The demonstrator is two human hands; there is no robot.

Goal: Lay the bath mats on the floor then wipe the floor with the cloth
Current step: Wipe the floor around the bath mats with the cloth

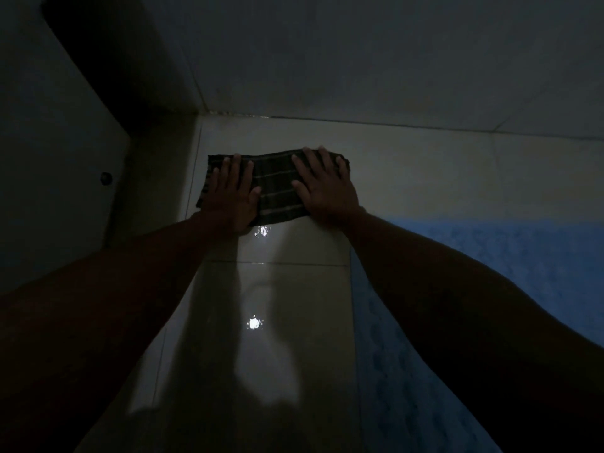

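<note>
1. On the tiled floor [294,322] near the wall, the dark striped cloth [274,188] lies flat under both palms.
2. The left hand [232,191] and right hand [323,184] press down with fingers spread, gripping nothing.
3. It looks soft, limp and light; flat pressure at both ends should steer it.
4. The tiles look glossy, perhaps wet; a blue bath mat [490,256] lies just to the right, the room dim.

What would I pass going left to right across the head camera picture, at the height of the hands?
Dark door with a round knob → left hand flat on the striped cloth → right hand on the same cloth → bare tiled floor.
</note>
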